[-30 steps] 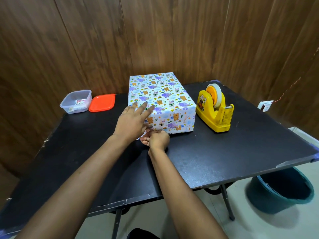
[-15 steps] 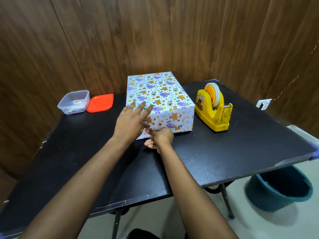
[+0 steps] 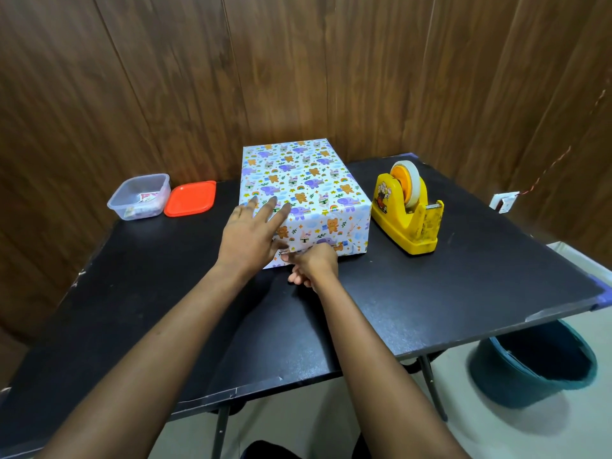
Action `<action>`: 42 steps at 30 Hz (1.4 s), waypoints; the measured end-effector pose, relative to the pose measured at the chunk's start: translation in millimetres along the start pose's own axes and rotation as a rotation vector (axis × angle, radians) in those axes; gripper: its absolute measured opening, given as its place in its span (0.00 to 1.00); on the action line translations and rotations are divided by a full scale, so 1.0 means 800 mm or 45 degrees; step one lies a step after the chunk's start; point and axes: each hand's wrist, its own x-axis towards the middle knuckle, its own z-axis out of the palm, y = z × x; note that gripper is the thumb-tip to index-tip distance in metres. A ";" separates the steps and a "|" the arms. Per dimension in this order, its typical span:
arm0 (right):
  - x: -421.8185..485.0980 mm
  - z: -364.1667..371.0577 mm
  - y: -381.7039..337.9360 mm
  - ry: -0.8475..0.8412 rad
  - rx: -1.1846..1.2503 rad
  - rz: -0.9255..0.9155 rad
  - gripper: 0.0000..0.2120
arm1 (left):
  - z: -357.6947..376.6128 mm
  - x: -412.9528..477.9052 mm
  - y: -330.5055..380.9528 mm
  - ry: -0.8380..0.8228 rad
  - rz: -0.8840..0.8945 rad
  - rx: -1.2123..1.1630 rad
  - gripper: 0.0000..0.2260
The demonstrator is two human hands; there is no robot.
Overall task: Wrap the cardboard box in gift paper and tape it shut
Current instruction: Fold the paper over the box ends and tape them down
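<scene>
The box (image 3: 298,183), covered in white gift paper printed with bears and elephants, sits at the back middle of the black table (image 3: 430,293). My left hand (image 3: 251,233) lies flat with spread fingers on the box's near left corner, holding nothing. My right hand (image 3: 314,265) presses its fingertips against the lower edge of the near end face, the other fingers curled; whether tape lies under them is hidden. A yellow tape dispenser (image 3: 409,212) with a roll of tape stands just right of the box.
A clear plastic container (image 3: 139,197) with small items and its orange lid (image 3: 190,198) lie at the back left. A dark teal bucket (image 3: 533,362) stands on the floor under the table's right corner. Wooden wall panels close the back and sides.
My right hand has slid a little to the right along the bottom edge of the box's near face. My left hand has stayed on the box's corner.
</scene>
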 end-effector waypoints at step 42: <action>-0.022 -0.095 0.002 0.429 -0.278 -0.262 0.07 | -0.044 0.009 -0.050 -0.454 0.017 -0.555 0.35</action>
